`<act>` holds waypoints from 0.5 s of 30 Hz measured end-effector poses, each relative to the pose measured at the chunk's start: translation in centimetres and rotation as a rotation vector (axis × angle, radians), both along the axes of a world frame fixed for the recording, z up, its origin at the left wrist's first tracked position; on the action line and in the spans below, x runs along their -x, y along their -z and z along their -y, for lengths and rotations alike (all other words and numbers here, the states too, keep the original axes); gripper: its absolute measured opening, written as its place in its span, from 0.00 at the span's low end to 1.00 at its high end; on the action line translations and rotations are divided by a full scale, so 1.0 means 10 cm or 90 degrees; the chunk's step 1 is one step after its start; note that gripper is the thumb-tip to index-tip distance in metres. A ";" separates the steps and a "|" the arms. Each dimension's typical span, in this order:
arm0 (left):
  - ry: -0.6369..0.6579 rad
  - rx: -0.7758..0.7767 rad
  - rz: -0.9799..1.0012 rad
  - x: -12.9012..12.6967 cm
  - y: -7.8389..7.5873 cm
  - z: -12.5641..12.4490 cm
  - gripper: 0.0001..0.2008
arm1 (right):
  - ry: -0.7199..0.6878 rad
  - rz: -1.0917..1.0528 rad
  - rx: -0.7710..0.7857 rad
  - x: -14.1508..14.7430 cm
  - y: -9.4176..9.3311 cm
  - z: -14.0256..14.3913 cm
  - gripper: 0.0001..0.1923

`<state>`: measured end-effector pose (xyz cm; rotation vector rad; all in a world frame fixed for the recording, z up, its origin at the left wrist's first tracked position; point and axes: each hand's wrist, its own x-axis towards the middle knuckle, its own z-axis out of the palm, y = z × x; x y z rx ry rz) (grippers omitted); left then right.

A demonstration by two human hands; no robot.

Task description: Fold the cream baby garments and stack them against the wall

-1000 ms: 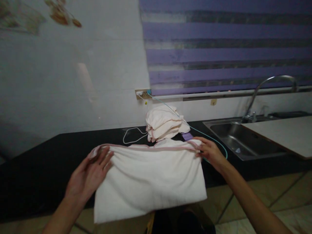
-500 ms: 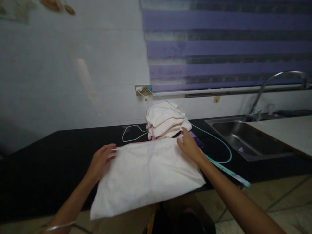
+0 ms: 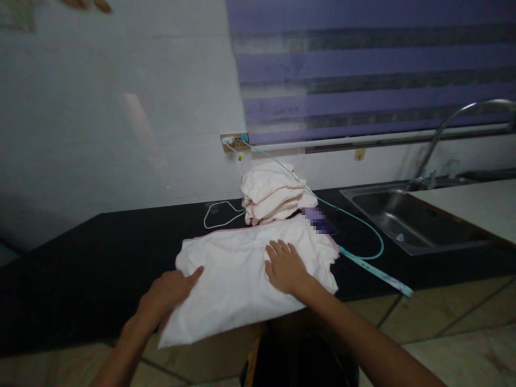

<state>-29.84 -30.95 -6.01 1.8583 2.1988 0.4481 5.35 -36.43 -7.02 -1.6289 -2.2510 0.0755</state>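
Note:
A white cloth (image 3: pixel 237 274) with a pink-trimmed far edge lies spread over the front of the black counter, its near edge hanging past the counter's edge. My left hand (image 3: pixel 171 290) is at the cloth's left side, one digit stretched over the top and the other fingers curled or hidden at the edge. Palm down on the cloth, right of its middle, rests my right hand (image 3: pixel 285 267) with its fingers spread. Behind the cloth sits a crumpled pile of similar pale fabric (image 3: pixel 274 193) with pink edging.
A teal cord (image 3: pixel 363 217) runs from the wall socket (image 3: pixel 234 142) to a flat teal strap (image 3: pixel 382 277). Beside the cloth is a blurred purple object (image 3: pixel 318 219). A white cable (image 3: pixel 217 203) loops at the back. The steel sink (image 3: pixel 403 226) and a white board (image 3: pixel 479 207) are at right.
My right hand has left the cloth's far right corner and now lies flat nearer its middle. My left hand has come down and toward me along the left side. The cloth has settled lower.

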 end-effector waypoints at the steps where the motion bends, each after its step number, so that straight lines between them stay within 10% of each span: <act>1: 0.003 0.011 0.024 -0.09 -0.03 0.03 0.27 | -0.003 -0.001 0.001 -0.01 -0.01 0.00 0.31; 15: -0.008 0.031 0.923 -0.86 -0.70 0.40 0.17 | -0.003 0.006 0.003 0.03 -0.01 0.02 0.31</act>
